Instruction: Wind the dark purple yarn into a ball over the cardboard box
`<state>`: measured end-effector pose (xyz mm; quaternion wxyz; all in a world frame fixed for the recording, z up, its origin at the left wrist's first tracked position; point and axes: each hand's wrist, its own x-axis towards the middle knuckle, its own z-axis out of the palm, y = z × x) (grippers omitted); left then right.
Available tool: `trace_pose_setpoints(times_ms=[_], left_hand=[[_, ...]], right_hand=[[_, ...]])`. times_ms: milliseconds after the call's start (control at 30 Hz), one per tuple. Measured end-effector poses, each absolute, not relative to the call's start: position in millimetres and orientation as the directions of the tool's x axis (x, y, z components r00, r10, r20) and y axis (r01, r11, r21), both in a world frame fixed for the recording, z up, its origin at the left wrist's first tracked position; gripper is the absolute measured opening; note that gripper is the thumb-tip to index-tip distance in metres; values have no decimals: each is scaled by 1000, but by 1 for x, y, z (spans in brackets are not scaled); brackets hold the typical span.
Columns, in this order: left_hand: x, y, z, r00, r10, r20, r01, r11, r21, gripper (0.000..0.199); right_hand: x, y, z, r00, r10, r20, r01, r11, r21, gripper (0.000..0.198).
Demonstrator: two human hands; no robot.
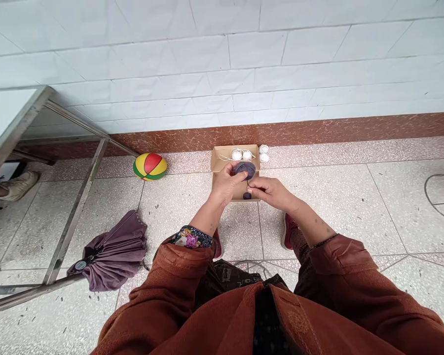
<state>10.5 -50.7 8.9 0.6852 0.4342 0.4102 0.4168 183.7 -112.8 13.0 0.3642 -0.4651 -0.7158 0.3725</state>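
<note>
My left hand (pixel 227 183) is closed around a dark grey-purple ball of yarn (pixel 245 170), its thumb across the front. Just to the right and a little lower, my right hand (pixel 272 191) pinches the dark strand that runs down from the ball. Both hands are above an open cardboard box (pixel 226 153) on the floor. In the box's near half lies a small dark ball (pixel 247 195). Two white yarn balls (pixel 241 155) with loose ends sit in its far half. Two more white balls (pixel 264 153) rest on the floor against the box's right side.
A red, yellow and green ball (pixel 150 166) is on the floor at left. Nearer lies a folded purple umbrella (pixel 114 254) by a metal-framed table (pixel 40 106). Another person's shoe (pixel 20 186) shows under it. A tiled wall (pixel 222 74) stands behind; a cable (pixel 434 202) lies at right.
</note>
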Motion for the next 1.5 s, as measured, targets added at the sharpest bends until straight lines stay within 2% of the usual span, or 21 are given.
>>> trace_pose_setpoints(times_ms=[67,133,200,300,400,467,600,667,733,800,867,933,1000,1100,1167,1300,1433,1500], left_hand=[[11,-52,7,324,922,-211,-78,248,966,40],[12,-57,9,434,869,-237,-2,264,964,47],[13,-62,12,576,781,-242,-24,313,950,53],[13,-65,19,693,699,-176,-192,415,889,58],[11,-60,23,620,770,-147,-360,446,819,58],[9,-54,22,507,843,-181,-390,412,824,52],[8,-48,13,334,915,-228,-220,311,925,46],[9,-51,11,380,894,-237,-113,300,947,54],[9,-56,13,502,827,-253,-77,335,939,63],[10,-61,16,632,734,-248,-112,403,908,66],[10,-61,19,687,697,-205,-204,456,866,63],[11,-58,19,629,758,-173,-303,444,843,59],[11,-53,14,499,844,-194,-336,395,855,51],[12,-47,6,343,900,-268,-230,358,905,39],[14,-47,2,319,907,-274,-134,329,935,38],[15,-55,6,455,851,-262,-40,314,949,44],[15,-62,15,668,702,-246,-171,467,867,57],[14,-61,17,676,707,-208,-271,501,822,57]], right_hand=[[188,-113,22,-244,945,217,350,294,-889,22],[196,-109,26,-102,963,248,332,268,-904,22],[205,-104,23,17,968,249,354,227,-907,22],[211,-97,9,114,976,186,413,124,-902,24],[203,-98,-2,93,991,101,448,49,-893,25],[194,-103,0,-15,995,95,443,92,-892,25],[184,-111,17,-222,964,149,346,220,-912,25],[188,-110,23,-162,970,182,318,227,-921,23],[194,-106,22,-27,978,206,334,203,-920,22],[200,-101,15,86,977,193,378,147,-914,23],[201,-99,7,119,983,140,418,78,-905,23],[198,-100,1,75,994,79,446,37,-894,21],[192,-103,2,-34,998,48,453,58,-889,21],[186,-109,12,-199,979,55,399,132,-907,23],[188,-109,19,-199,977,80,349,147,-925,23],[201,-102,20,6,987,158,316,148,-937,23],[208,-95,3,118,979,164,441,96,-892,21],[206,-95,-4,119,983,139,524,57,-850,18]])
